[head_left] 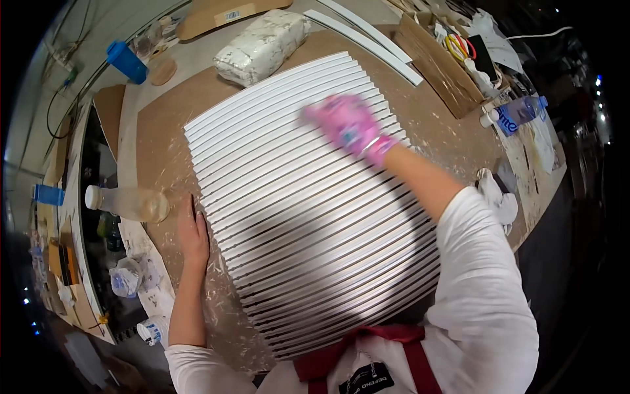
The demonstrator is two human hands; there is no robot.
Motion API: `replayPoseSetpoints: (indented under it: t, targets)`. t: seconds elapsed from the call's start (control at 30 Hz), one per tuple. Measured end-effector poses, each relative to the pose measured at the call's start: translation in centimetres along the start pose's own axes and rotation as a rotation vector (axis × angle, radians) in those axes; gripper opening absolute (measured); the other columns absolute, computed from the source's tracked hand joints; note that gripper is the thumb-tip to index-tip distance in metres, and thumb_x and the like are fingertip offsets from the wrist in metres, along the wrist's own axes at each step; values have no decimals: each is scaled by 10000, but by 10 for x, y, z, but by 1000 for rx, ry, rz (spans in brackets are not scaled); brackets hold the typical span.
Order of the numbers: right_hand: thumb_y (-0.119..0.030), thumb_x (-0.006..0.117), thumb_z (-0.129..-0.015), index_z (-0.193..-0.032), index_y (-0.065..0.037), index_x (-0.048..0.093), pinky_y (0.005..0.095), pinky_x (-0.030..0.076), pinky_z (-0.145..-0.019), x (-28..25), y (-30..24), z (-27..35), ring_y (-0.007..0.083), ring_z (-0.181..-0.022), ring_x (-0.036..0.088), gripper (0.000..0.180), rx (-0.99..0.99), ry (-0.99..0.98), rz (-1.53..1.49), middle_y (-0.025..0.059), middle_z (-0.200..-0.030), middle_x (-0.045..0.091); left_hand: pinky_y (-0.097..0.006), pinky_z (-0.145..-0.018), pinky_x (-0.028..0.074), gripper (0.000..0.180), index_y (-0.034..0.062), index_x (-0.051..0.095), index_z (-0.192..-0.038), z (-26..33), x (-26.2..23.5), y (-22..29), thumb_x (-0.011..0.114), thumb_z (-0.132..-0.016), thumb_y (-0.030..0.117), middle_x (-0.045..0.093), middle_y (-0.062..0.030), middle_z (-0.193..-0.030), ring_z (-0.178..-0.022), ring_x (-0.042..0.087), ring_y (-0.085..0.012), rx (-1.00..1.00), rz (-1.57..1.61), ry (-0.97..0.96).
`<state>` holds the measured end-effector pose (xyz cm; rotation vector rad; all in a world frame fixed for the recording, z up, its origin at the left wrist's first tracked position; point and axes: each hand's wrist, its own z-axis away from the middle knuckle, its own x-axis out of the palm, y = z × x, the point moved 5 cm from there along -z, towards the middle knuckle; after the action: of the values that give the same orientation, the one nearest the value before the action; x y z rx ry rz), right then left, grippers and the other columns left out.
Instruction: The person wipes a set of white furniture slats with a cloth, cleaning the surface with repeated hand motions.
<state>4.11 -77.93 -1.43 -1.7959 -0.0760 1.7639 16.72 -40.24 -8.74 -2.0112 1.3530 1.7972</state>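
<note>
A large white panel of parallel ribs or slats lies in front of me on a brown work board. My right hand, in a pink patterned glove, is over the upper part of the ribs. Motion blurs its fingertips, so I cannot make out whether it holds anything. My bare left hand rests along the panel's left edge, fingers stretched out and nothing in it. Close to that hand lies a clear bottle with a white cap.
Beyond the panel sits a white-smeared wrapped block, beside loose white strips. A cardboard box of tools and a water bottle stand at the right. A blue bottle is far left; a white cloth lies right.
</note>
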Motion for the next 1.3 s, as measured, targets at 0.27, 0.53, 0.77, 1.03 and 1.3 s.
replayPoseSetpoints:
  t: [0.27,0.53,0.77,1.03,1.3]
  targets:
    - [-279,605,-862,-1154,-201,577,446,517,-770,-41,103,19,330,-894,639,304,-315,379,461,154,-1043,621,-438,-1052,334,437,1,436,-1346,-5,6,0,461,-934,142,467,-229,-1344,-1227,448,-388,-8,-78,-20]
    - [-284,452,-948,-984,-137,646,386,521,-660,-21,10,17,267,-697,629,247,-259,326,31,125,-837,644,-446,-1064,322,460,9,453,-1324,-12,10,5,522,-898,169,466,-215,-1356,-1246,432,-385,91,-127,18]
    - [-210,513,-903,-1083,-178,583,372,528,-596,51,-115,40,233,-609,613,196,-666,239,372,67,-671,598,-449,-1060,324,458,-2,460,-1310,0,1,-2,507,-906,208,470,-211,-1354,-1245,433,-390,36,-107,24]
    - [-202,451,-922,-1052,-185,599,438,505,-746,45,-124,22,290,-782,643,198,-565,500,282,85,-756,658,-451,-1076,302,469,-1,445,-1321,-5,12,-2,494,-906,211,445,-212,-1376,-1260,413,-390,71,-109,23]
    - [-218,416,-929,-1100,-161,590,427,495,-728,39,-106,10,304,-775,636,251,-343,130,262,108,-889,622,-453,-1079,293,429,-4,447,-1320,-4,11,-13,449,-930,176,426,-219,-1385,-1266,394,-393,65,-113,-19]
